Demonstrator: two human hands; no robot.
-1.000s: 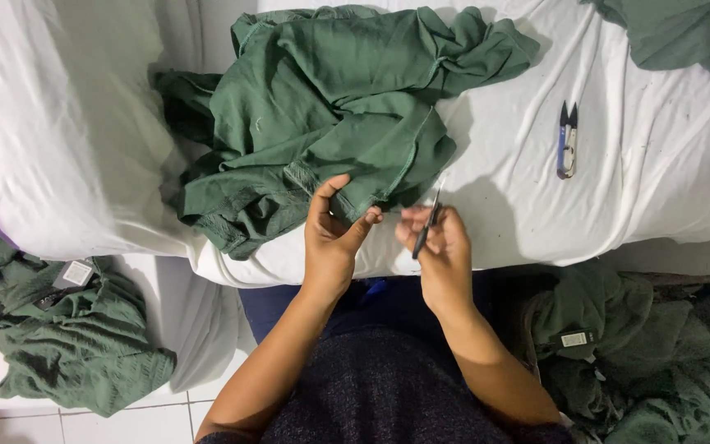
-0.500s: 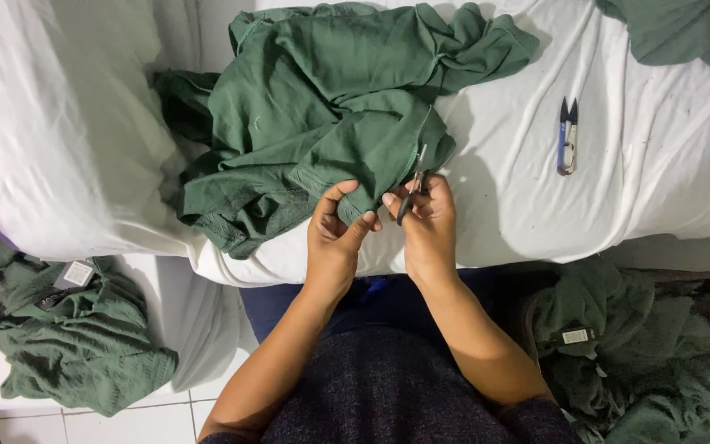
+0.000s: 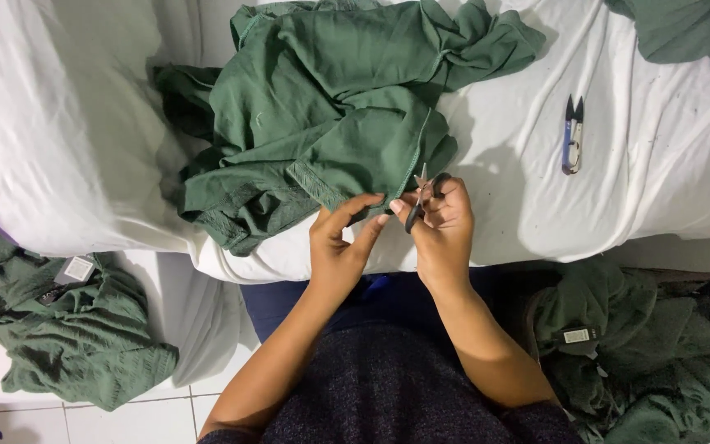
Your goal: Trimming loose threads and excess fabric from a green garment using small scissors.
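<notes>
This looks like a small garment workroom, likely home-based. A counter [image 3: 84, 123] draped in white cloth carries a green garment [image 3: 330, 115] and spare thread snips [image 3: 572, 136], while heaps of tagged green clothes [image 3: 67, 329] lie on the white-tiled floor [image 3: 125, 419].

Left hand [image 3: 340, 247] pinches the green garment [image 3: 330, 123] edge; right hand [image 3: 441, 226] holds small snips [image 3: 417, 200] against it. Spare thread clippers [image 3: 572, 134] lie on the white-sheeted counter [image 3: 84, 123].
</notes>
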